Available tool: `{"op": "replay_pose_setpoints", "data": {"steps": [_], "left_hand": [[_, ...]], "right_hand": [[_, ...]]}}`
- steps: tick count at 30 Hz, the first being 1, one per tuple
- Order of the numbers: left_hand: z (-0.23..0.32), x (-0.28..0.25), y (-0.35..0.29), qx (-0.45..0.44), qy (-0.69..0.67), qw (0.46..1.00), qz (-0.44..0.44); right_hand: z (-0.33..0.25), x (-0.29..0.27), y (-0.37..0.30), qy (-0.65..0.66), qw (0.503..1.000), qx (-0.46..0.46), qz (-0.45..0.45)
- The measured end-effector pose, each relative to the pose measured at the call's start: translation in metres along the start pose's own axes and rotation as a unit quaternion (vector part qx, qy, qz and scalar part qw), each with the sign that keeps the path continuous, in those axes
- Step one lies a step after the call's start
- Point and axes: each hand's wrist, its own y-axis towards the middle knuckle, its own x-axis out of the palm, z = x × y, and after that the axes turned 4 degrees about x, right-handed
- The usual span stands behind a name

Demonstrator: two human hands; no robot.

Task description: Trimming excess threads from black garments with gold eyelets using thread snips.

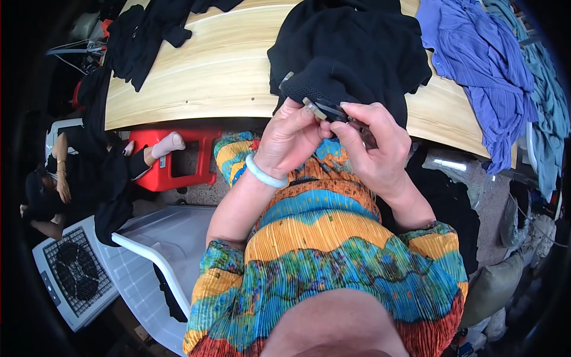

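Observation:
A black knit garment lies bunched over the table's front edge in front of me. My left hand, with a pale bangle at its wrist, pinches a gathered fold of it, thumb in front and a fingertip showing behind the cloth. Close beside it, my right hand is closed around a small dark tool that looks like thread snips. Its pointed end lies against the fabric by my left thumb. My fingers partly hide the tool.
On the wooden table lie more black garments at the left, with a purple garment and a teal garment at the right. Another person sits at left, a foot on a red stool. A white plastic chair stands nearby.

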Motion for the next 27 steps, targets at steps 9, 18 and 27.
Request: {"op": "replay_pose_setpoints", "data": {"steps": [9, 18, 27], "left_hand": [[0.002, -0.006, -0.001, -0.012, -0.031, 0.999, 0.008], [0.001, -0.005, -0.002, -0.042, -0.076, 0.996, 0.02], [0.001, -0.008, -0.001, -0.042, -0.076, 0.996, 0.026]], "right_hand": [[-0.001, 0.004, 0.004, 0.011, 1.0, 0.014, -0.006], [0.014, 0.012, -0.002, 0.031, 0.999, -0.034, 0.022], [0.012, 0.011, -0.004, 0.135, 0.988, 0.074, 0.014]]}}
